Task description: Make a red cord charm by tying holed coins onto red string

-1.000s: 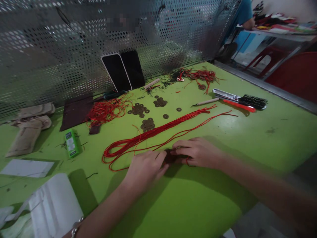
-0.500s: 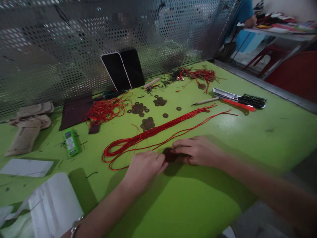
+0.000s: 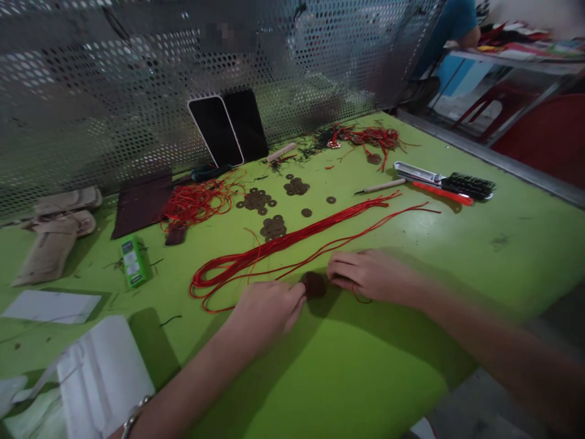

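Left hand (image 3: 267,308) lies knuckles-up on the bright green tabletop (image 3: 365,378), fingers curled, tips touching the small dark round coin piece (image 3: 313,284); we cannot tell whether it pinches anything. Right hand (image 3: 372,274) rests just beside the piece on its other side, fingers bent over a short red cord loop (image 3: 361,297); its grasp is likewise hidden from us.

Progress, as we judge it: the piece sits flat between both hands near the table's front edge, and no cord visibly runs through it, so most of the threading looks undone.

Orientation: the piece is round, so we note no long axis. The long bundle of red cords (image 3: 292,244) beyond it runs diagonally, from near-left to far-right. Loose brown holed coins (image 3: 273,227) lie farther back.
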`<action>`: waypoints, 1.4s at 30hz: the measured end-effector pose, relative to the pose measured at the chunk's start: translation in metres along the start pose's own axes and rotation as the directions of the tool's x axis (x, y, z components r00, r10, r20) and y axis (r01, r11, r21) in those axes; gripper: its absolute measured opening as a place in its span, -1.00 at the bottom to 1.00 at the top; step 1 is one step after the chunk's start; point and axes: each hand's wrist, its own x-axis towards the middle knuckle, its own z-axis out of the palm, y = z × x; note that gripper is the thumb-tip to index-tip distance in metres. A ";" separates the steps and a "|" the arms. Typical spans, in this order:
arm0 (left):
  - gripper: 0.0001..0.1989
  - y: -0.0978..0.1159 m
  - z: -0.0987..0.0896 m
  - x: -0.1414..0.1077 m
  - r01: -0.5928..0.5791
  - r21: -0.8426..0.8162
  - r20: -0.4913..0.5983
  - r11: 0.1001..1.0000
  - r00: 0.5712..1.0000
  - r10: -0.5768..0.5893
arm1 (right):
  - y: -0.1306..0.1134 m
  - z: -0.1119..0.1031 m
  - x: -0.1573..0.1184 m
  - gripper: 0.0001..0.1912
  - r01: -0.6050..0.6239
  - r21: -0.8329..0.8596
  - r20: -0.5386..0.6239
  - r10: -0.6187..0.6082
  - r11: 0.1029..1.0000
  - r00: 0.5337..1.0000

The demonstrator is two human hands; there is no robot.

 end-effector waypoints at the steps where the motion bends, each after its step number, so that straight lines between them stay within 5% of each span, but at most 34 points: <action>1: -0.78 0.000 -0.001 0.000 0.003 0.003 0.024 1.000 1.000 -0.003 | -0.001 0.001 0.000 -0.80 0.003 -0.035 0.006 -0.003 0.999 1.000; 9: -0.78 -0.004 0.000 -0.001 -0.011 -0.070 0.091 0.997 0.996 0.018 | -0.005 0.003 0.001 -0.85 0.037 -0.216 0.092 -0.018 0.976 0.996; 16: -0.80 -0.009 -0.003 -0.003 -0.050 -0.078 0.064 0.996 0.996 0.055 | -0.001 -0.006 0.001 -0.84 -0.116 0.029 0.122 0.112 0.993 0.986; 21: -0.84 -0.015 -0.012 -0.009 -0.099 -0.031 0.046 0.995 0.994 0.100 | 0.029 -0.023 -0.025 -0.76 -0.274 0.206 -0.001 0.280 0.939 0.960; 26: -0.90 -0.023 -0.017 -0.015 -0.130 0.066 -0.045 0.989 0.990 0.133 | 0.051 -0.044 -0.061 -0.68 -0.408 -0.006 -0.153 0.402 0.913 0.903; 30: -0.90 -0.019 -0.019 -0.015 -0.114 0.205 -0.096 0.972 0.986 0.136 | 0.022 -0.051 -0.056 -0.58 -0.408 -0.062 -0.214 0.387 0.911 0.897; 36: -0.78 -0.013 -0.015 -0.015 -0.041 0.238 -0.138 0.970 0.988 0.075 | -0.032 -0.020 -0.012 -0.77 -0.296 -0.061 0.039 0.299 0.953 0.953; 39: -0.81 -0.011 -0.012 -0.013 -0.058 0.102 -0.232 0.993 0.969 0.080 | -0.033 -0.002 -0.003 -0.86 -0.280 -0.088 -0.025 0.278 0.956 0.960; 42: -0.80 -0.006 -0.007 -0.010 -0.045 -0.199 -0.275 0.979 0.961 -0.012 | -0.028 0.010 -0.003 -0.90 -0.221 -0.160 -0.160 0.195 0.962 0.968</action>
